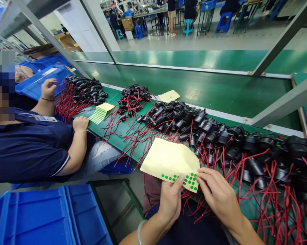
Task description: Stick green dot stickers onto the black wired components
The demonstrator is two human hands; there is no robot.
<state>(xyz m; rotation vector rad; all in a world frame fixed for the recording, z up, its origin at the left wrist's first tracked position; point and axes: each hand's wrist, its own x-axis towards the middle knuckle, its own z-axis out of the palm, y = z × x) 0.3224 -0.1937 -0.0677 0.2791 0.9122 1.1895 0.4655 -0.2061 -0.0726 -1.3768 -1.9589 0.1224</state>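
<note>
Pinching the pale yellow backing sheet of small green dot stickers [172, 161] by its lower edge, my left hand [171, 200] closes thumb over fingers on it while my right hand [217, 194] nips its lower right corner with curled fingertips. It hangs over the near edge of the green bench [219, 92], touching black plastic connectors with red wires [219, 136]. A neighbour's hand [81, 123] rests on that edge in a factory hall.

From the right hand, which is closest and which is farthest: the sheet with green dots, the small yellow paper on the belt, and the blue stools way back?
From the right hand, in the head view:
1. Sheet with green dots: touching its fingertips, just left.
2. Small yellow paper: farther up the green bench, beyond the black parts.
3. Blue stools: far back, across the floor.
</note>
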